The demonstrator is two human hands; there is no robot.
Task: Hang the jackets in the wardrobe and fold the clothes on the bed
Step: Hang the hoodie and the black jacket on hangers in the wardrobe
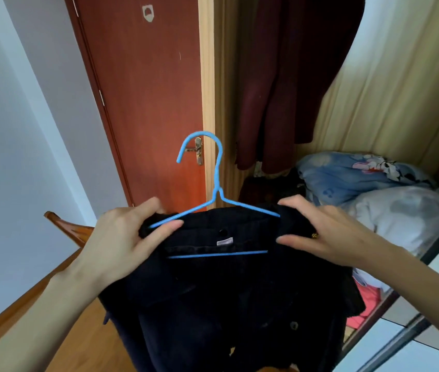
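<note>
The jacket is thick dark cloth with a matt, slightly napped look and glossy dark buttons. The hanger is thin wire in a smooth, bright blue coating — faintly shiny. The door is reddish-brown wood with a flat, satin finish; its handle is brassy metal. The wardrobe interior is pale, grained wood. A maroon coat is soft matt cloth, and the printed bedding looks like smooth cotton — lightly creased. The floor is glossy wood.
</note>
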